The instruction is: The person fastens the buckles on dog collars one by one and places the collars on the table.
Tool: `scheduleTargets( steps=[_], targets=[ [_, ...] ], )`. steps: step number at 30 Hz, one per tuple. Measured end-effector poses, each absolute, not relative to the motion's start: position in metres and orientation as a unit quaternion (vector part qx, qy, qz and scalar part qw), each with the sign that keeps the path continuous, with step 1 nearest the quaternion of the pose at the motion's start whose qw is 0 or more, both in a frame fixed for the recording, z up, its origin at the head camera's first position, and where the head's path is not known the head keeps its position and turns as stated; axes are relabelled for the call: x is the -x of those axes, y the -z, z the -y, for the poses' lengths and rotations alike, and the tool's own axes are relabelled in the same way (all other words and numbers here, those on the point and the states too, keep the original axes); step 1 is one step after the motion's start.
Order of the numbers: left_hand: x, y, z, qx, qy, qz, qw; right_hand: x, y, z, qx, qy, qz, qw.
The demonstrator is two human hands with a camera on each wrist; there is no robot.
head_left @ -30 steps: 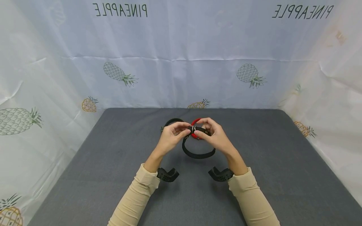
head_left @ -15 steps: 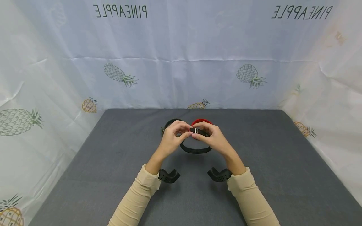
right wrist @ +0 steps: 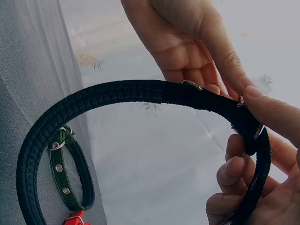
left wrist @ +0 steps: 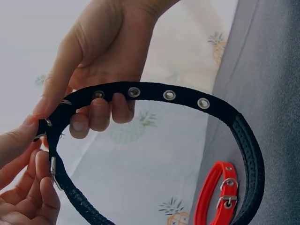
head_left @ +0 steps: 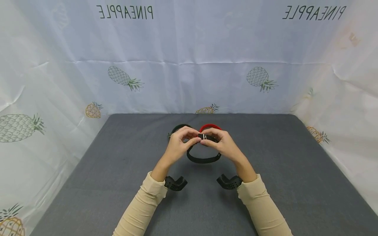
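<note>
A black dog collar [head_left: 203, 160] hangs as a loop between both hands, its joined ends at the top. My left hand [head_left: 178, 143] pinches the end bearing metal fittings; a ring [left wrist: 55, 173] shows beside these fingers in the left wrist view. My right hand [head_left: 222, 141] grips the other side, where metal eyelets [left wrist: 169, 95] line the strap, with thumb and fingers on opposite faces. The thumbs almost meet over a silvery metal fitting [head_left: 204, 136]. In the right wrist view, the left hand [right wrist: 187, 42] enters from above and the right hand [right wrist: 272, 187] from the right.
Behind the hands on the grey table [head_left: 124, 183] lie a red collar [head_left: 210, 126] and a dark green collar [right wrist: 65, 183], both buckled into loops. A black wrist camera mount [head_left: 176, 183] sits inside the left wrist, another [head_left: 229, 182] inside the right. A pineapple-print curtain [head_left: 183, 42] surrounds the table.
My right hand has dipped slightly and its fingers have closed in on the strap, uncovering more of the red collar. The black collar's loop has shifted a little left; both hands keep their hold.
</note>
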State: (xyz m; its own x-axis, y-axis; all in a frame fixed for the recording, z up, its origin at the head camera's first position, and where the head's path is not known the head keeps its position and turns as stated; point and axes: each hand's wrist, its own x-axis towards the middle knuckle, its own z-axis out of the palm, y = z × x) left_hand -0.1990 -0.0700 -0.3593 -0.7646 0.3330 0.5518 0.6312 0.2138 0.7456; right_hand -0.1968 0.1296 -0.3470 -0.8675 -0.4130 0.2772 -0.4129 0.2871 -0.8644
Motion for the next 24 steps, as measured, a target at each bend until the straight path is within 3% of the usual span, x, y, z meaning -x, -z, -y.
scheduleTargets(
  steps=[24],
  targets=[
    [0.202,0.353,0.081,0.291,0.599,0.726,0.169,0.198,0.346,-0.134,0.245,0.555,-0.795,-0.006]
  ],
)
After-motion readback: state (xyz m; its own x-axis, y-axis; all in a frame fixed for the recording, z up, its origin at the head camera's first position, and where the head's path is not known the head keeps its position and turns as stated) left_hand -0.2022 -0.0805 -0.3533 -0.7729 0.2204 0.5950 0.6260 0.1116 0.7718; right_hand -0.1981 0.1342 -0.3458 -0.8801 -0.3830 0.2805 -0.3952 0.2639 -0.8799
